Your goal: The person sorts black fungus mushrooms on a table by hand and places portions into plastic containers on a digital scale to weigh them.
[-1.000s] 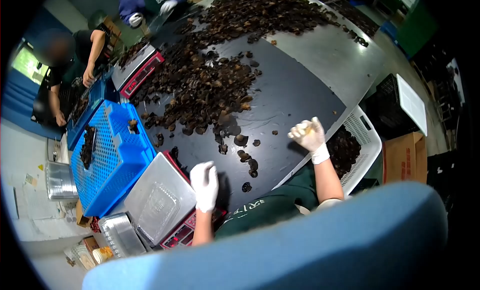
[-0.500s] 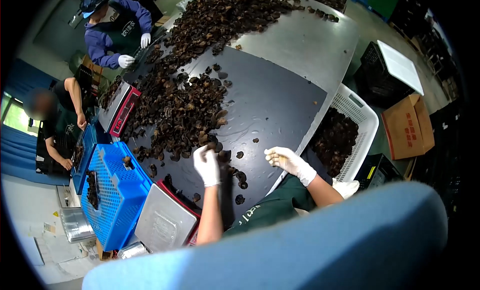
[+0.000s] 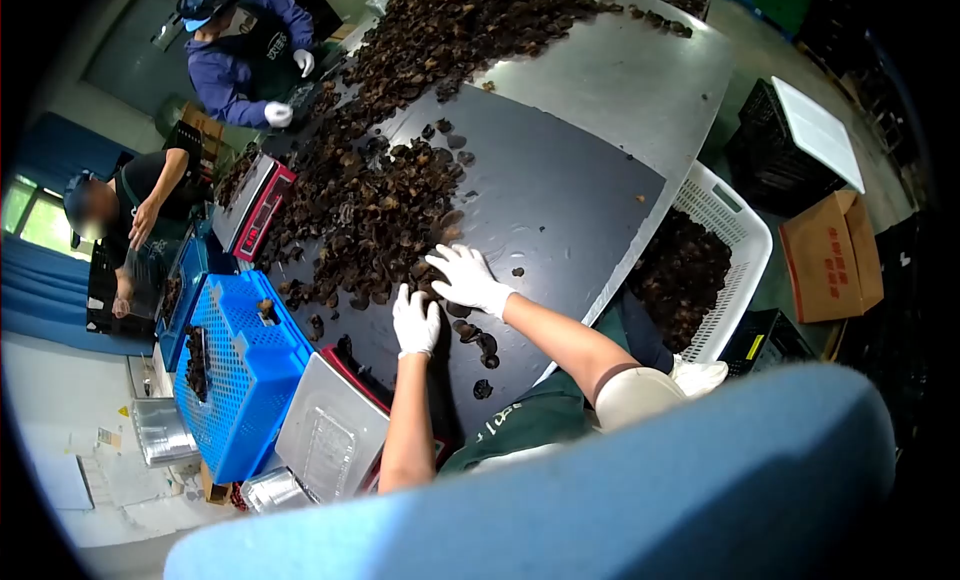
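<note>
Dark brown, mushroom-like pieces lie in a large pile (image 3: 350,205) on the dark table top (image 3: 560,190). At the near edge of this pile is my left hand (image 3: 415,322), in a white glove, with its fingers apart. My right hand (image 3: 470,280), gloved too, reaches in from the right beside it, fingers spread over the pile's lower right edge. A few loose pieces (image 3: 485,345) lie just below my hands. Left of my left forearm stands a red scale (image 3: 335,420) with a clear plastic tray on its plate.
A blue crate (image 3: 245,370) stands at the left, near a second red scale (image 3: 262,212). A white basket (image 3: 745,245) of dark pieces is at the right, by a carton (image 3: 825,255) and black crate (image 3: 775,155). Two co-workers (image 3: 235,65) (image 3: 150,200) are across the table, upper left.
My right hand has moved left from the table's right side to the pile. My left hand has moved up from beside the scale to the pile's edge. The view has shifted too.
</note>
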A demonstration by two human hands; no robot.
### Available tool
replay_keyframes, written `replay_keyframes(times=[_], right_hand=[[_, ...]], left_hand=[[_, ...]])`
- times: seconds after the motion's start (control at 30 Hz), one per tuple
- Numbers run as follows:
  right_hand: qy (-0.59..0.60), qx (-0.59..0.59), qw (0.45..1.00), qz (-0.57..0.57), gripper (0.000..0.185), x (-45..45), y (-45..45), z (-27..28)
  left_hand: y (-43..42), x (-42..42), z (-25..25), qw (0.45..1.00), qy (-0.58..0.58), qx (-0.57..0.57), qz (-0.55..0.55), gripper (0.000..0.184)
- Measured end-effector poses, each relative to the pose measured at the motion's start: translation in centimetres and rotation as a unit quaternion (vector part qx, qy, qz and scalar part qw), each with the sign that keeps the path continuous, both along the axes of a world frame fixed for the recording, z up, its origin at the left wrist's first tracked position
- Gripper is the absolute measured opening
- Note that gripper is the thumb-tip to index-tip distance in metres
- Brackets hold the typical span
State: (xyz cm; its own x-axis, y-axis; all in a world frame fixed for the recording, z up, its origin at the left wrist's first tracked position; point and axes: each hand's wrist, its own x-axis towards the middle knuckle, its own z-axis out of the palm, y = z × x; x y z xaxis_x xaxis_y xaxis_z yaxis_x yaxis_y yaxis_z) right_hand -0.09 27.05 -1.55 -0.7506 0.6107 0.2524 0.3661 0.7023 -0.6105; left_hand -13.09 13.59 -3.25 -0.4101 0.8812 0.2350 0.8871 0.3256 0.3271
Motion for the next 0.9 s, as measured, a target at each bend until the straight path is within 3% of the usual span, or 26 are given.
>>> replay_keyframes(times=[0.07, 0.17, 0.3, 0.43, 0.5, 0.57, 0.63, 0.7, 0.77, 0.83, 0.9], right_hand=[[-0.062, 0.091, 0.992, 0.057, 0.056, -0.7, -1.2, -0.5], [0.027, 0.067, 0.97, 0.234, 0.035, 1.4, -3.7, -0.7], [0.05, 0.108, 0.922, 0.368, 0.02, 7.7, -6.5, 2.8], [0.079, 0.019, 0.939, 0.333, 0.016, 10.5, -6.2, 4.3], [0.097, -0.058, 0.965, 0.238, 0.023, 9.6, -4.4, 2.8], [0.06, 0.035, 0.994, 0.087, 0.039, 8.4, -3.7, 2.2], [-0.004, 0.09, 0.995, 0.041, 0.056, 7.1, -3.4, 1.0], [-0.06, 0.091, 0.993, 0.051, 0.061, 5.9, -4.4, 0.8], [-0.095, 0.076, 0.985, 0.12, 0.059, 5.6, -5.9, 1.0], [-0.05, 0.061, 0.969, 0.233, 0.049, 6.2, -7.3, 2.2], [-0.039, 0.116, 0.941, 0.315, 0.042, 7.6, -8.9, 3.2]], left_hand=[[-2.2, 2.3, 0.6, 1.0, -0.025, 0.017, -0.004, 0.029], [-6.1, 4.8, 1.1, 0.99, -0.134, 0.046, -0.008, 0.015], [-11.6, 10.0, 3.9, 0.99, -0.119, 0.071, -0.021, 0.013], [-12.5, 9.4, 4.4, 0.974, -0.177, 0.131, 0.043, 0.019], [-10.8, 7.7, 4.2, 0.983, -0.119, 0.126, 0.068, 0.031], [-8.5, 6.0, 3.1, 0.985, -0.083, 0.1, 0.115, 0.05], [-5.7, 3.9, 2.1, 0.983, -0.071, 0.077, 0.153, 0.056], [-3.2, 3.0, 2.2, 0.962, -0.08, -0.037, 0.257, 0.053], [-2.8, 2.5, 2.2, 0.964, -0.095, -0.111, 0.222, 0.05], [-3.7, 2.7, 0.9, 0.992, -0.042, 0.036, 0.111, 0.023], [-5.8, 5.0, 1.4, 0.997, -0.038, 0.03, 0.052, 0.013]])
